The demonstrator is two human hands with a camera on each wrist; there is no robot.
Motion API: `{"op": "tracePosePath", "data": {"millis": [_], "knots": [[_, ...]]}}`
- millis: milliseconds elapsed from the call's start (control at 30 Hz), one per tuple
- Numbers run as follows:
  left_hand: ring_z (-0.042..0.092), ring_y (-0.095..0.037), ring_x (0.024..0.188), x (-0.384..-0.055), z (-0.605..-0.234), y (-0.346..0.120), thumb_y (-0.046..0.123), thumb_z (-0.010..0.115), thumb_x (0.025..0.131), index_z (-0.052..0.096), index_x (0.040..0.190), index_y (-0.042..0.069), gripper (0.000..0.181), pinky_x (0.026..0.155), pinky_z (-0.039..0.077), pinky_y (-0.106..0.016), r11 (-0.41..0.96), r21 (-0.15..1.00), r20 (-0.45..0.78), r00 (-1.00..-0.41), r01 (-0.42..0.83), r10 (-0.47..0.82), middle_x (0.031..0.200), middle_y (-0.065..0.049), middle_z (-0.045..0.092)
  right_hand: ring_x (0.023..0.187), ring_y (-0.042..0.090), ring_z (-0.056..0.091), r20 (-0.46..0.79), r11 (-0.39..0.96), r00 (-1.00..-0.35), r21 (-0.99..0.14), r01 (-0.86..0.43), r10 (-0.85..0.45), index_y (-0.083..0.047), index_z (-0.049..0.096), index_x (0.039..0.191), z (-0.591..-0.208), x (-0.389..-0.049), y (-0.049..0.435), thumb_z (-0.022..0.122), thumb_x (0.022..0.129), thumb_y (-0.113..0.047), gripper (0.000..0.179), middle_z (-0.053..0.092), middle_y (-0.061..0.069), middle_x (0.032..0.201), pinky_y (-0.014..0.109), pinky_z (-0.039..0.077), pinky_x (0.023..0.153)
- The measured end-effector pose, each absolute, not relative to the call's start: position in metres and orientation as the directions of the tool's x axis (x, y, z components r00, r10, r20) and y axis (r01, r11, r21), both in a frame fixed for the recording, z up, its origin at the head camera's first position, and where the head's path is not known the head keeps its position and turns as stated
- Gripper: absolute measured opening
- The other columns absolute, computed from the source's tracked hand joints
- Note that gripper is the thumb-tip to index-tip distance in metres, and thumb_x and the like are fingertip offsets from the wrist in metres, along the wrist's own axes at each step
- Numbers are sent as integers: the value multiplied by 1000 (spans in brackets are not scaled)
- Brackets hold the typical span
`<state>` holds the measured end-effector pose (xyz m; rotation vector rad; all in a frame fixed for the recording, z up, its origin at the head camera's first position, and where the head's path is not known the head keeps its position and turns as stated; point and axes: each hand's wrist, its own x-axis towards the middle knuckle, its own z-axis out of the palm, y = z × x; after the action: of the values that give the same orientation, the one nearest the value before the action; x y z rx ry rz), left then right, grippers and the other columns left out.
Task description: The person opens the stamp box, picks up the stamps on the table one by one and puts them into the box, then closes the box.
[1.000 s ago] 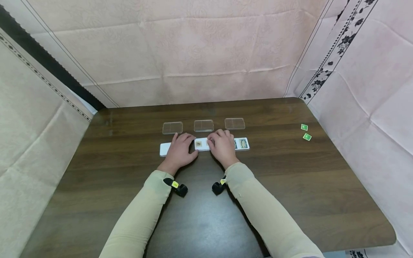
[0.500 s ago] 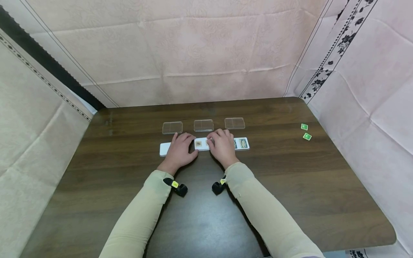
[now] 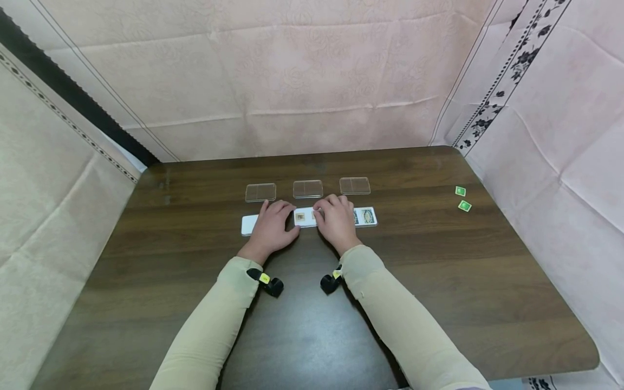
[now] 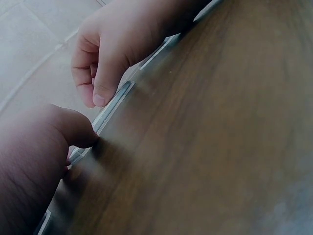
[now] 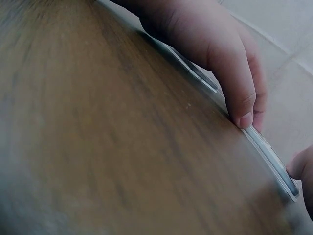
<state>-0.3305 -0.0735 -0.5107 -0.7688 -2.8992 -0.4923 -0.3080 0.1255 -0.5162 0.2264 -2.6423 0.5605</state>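
over the left white tray, the left hand curls thumb and forefinger round the near end of the middle white picture tray on the desk. the right hand bends its fingers over the other half; whether it pinches anything, i cannot tell. best keep the tray steady, pressing lightly.

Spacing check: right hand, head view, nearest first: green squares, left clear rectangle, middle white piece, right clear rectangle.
1. Middle white piece: at right hand.
2. Right clear rectangle: ahead.
3. Left clear rectangle: ahead-left.
4. Green squares: right; pair too close to call.
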Motion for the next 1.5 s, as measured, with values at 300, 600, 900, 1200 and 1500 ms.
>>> {"op": "tracePosePath", "data": {"millis": [300, 600, 900, 1200, 1500], "knots": [[46, -29, 136, -331, -512, -72, 43, 65, 91, 59, 138, 8, 59, 122, 14, -55, 820, 266, 189, -861, 507, 472, 138, -10, 57, 101, 28, 51, 502, 897, -862, -349, -272, -66, -17, 74, 99, -514, -305, 130, 66, 97, -27, 12, 64, 4, 107, 48, 39, 94], [43, -30, 139, -330, -513, -73, 45, 65, 90, 50, 147, 8, 69, 122, 14, -54, 815, 253, 194, -853, 521, 484, 144, -13, 54, 104, 30, 53, 661, 901, -744, -258, -349, -99, -14, 74, 104, -505, -296, 154, 61, 98, -24, 17, 66, 7, 107, 51, 40, 96], [40, -32, 142, -328, -510, -106, 44, 65, 90, 49, 147, 7, 70, 123, 10, -52, 803, 257, 254, -839, 538, 481, 148, -15, 52, 96, 35, 58, 808, 893, -584, -202, -402, -80, -7, 73, 100, -503, -291, 210, 63, 93, -14, 14, 70, 11, 99, 55, 42, 88], [44, -34, 136, -325, -510, -156, 45, 72, 85, 54, 142, 7, 71, 122, 11, -54, 790, 297, 299, -838, 537, 457, 143, -15, 53, 97, 40, 54, 755, 911, -650, -321, -257, 83, -4, 72, 104, -508, -284, 289, 61, 94, -15, 18, 69, 16, 102, 57, 38, 89], [40, -37, 138, -326, -515, -201, 53, 72, 86, 50, 145, 6, 78, 122, 11, -56, 807, 323, 240, -867, 495, 436, 144, -18, 50, 102, 46, 52, 704, 896, -663, -430, -111, 256, 0, 71, 103, -512, -275, 363, 59, 95, -11, 18, 66, 22, 104, 58, 35, 93]]}}
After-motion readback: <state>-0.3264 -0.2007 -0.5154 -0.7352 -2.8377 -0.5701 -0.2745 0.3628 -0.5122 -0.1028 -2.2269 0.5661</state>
